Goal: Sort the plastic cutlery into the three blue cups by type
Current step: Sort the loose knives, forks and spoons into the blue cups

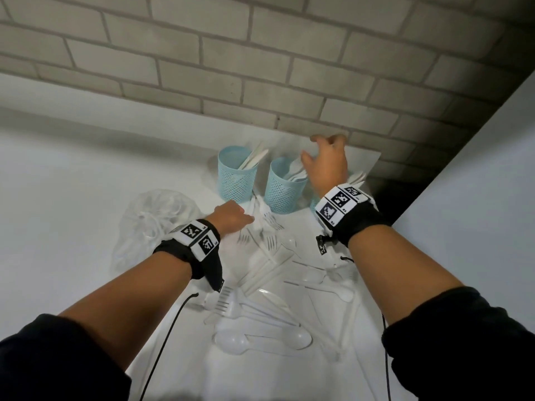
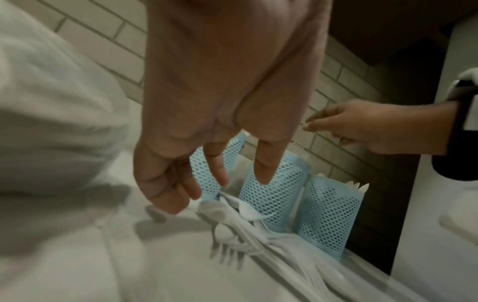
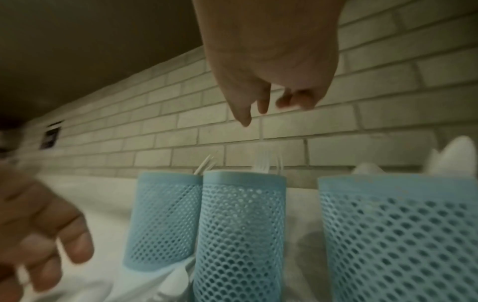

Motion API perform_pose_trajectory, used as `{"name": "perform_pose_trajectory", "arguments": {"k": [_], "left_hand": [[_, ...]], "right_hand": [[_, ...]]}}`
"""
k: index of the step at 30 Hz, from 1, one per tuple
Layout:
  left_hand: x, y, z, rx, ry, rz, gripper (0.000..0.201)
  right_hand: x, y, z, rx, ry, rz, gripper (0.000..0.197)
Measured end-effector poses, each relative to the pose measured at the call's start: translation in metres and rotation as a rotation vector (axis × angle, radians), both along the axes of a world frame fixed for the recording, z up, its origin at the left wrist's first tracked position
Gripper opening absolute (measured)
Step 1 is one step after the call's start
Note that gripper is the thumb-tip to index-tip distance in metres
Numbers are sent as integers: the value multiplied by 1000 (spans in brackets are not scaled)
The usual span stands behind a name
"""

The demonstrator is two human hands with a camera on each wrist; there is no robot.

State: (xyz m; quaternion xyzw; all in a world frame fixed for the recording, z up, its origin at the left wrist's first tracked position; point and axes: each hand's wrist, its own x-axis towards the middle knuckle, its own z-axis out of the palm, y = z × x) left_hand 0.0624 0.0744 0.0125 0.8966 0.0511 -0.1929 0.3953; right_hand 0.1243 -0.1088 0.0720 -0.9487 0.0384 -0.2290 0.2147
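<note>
Sleeves and forearms closest to the lens, then loose cutlery scattered all over the white worktop, forks, spoons and knives crossed over each other, too tangled for an honest count, probably well over a dozen. Three cups lined up against the brick wall, probably parked there so both hands can reach from the pile. Left cup holding what looks like knives, middle one forks, right cup spoon bowls poking out, though mostly hidden behind the wrist in the head view. Right hand hovering above the middle and right cups, fingers loosely spread and empty, looks like a hand that's just dropped something in, only a guess. Left hand low over the forks near the cup bases, fingers relaxed and pointing down, not pinching anything clearly, blurry though. Probably going for the next fork. One crumpled clear bag off to the left. Plenty left to sort, maybe a third done.
</note>
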Motion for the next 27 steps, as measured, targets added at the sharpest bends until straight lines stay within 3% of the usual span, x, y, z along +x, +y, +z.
{"name": "perform_pose_trajectory", "arguments": {"k": [3,4,5,8,9,10,12,14,19,23,27], "left_hand": [[3,2,-7,-20,38,-19,48],[4,2,-8,-41,49,-16,45],[4,1,-9,-68,52,-8,41],[3,-1,-9,-132,64,46,15],[3,-1,-9,-143,70,70,12],[3,-2,-9,-156,81,94,12],[3,-1,-10,-196,96,136,21],[2,-1,-11,-253,112,172,28],[-8,-5,-3,-419,241,231,23],[-15,-6,-1,-513,339,214,20],[-26,-7,0,-490,404,205,12]], "right_hand": [[-17,24,3,-237,-180,144,25],[-22,32,2,-261,-161,238,21],[-27,41,0,-289,-51,313,22],[-33,59,-17,-433,534,416,24],[-34,62,-24,-495,669,443,20],[-36,63,-34,-542,746,448,30],[-41,62,-51,-589,779,433,42],[-48,61,-61,-611,740,423,40],[-51,50,-67,-546,800,502,20],[-63,43,-56,-575,897,566,33],[-75,32,-52,-378,941,584,33]]}}
